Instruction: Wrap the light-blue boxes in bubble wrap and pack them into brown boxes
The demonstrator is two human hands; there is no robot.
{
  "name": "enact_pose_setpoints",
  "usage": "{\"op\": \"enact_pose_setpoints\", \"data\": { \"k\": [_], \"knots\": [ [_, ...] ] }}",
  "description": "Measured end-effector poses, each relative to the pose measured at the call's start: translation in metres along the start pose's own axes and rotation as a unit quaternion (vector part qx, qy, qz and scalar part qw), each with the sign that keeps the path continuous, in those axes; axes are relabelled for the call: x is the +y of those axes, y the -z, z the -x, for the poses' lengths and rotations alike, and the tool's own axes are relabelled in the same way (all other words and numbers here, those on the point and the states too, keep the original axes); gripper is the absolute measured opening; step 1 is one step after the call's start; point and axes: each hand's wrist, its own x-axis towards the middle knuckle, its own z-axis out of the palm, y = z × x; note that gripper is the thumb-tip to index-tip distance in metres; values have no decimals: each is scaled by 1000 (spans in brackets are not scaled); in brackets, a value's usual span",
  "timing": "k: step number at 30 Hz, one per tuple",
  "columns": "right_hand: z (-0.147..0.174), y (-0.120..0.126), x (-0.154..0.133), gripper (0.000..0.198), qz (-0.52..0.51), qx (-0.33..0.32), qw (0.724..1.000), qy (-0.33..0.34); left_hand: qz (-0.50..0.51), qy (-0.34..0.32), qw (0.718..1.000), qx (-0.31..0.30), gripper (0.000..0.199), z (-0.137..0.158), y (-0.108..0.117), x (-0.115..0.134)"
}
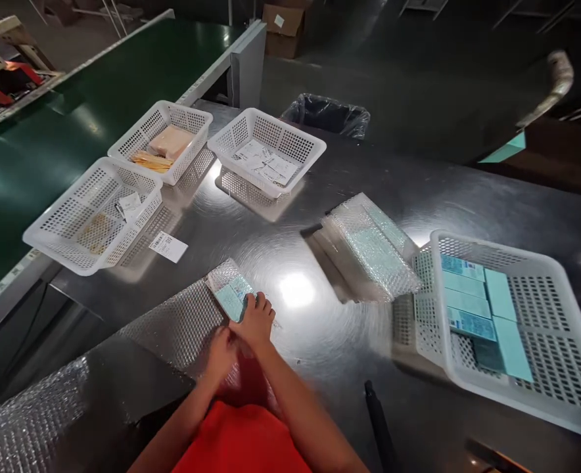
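A light-blue box (231, 299) lies on a long strip of bubble wrap (172, 325), with part of the wrap over its far end. My right hand (257, 320) is closed around the box's near right side, fingers bent over its edge. Close beside it, my left hand (221, 358) has its fingers curled together on the wrap at the near end of the box; it is slightly blurred. The strip runs down to the lower left, off the table's edge. To the right rests a stack of bubble-wrapped light-blue boxes (369, 246).
A white basket (561, 315) at right holds several light-blue boxes. Three more white baskets (290, 135) stand at the back left, containing papers and packets. A printed label (169, 247) lies near them. Beyond are a green conveyor (137, 66) and a lined bin (327, 112).
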Motion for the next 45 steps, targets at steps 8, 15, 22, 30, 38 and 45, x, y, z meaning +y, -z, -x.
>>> {"op": "enact_pose_setpoints", "data": {
  "k": [8, 15, 22, 30, 38, 45],
  "knots": [
    [-16, 16, 49, 69, 2, 53, 998, -44, -459, -248, 818, -241, 69, 42, -49, -28],
    [-21, 24, 84, 71, 53, 67, 995, -43, -389, -260, 835, -288, 63, 43, -83, -5],
    [-22, 17, 62, 89, 106, 12, 990, -97, -286, -225, 908, -208, 31, -46, -42, 31],
    [-19, 9, 63, 65, 45, 115, 986, -109, -334, -219, 899, -181, 55, -111, -23, 55],
    [-20, -1, 70, 62, 3, 180, 979, -94, -415, -150, 877, -192, 68, -128, -37, 74],
    [-22, 8, 54, 64, 55, 112, 983, -132, -392, -183, 895, -104, 63, -102, -36, 68]
  ]
}}
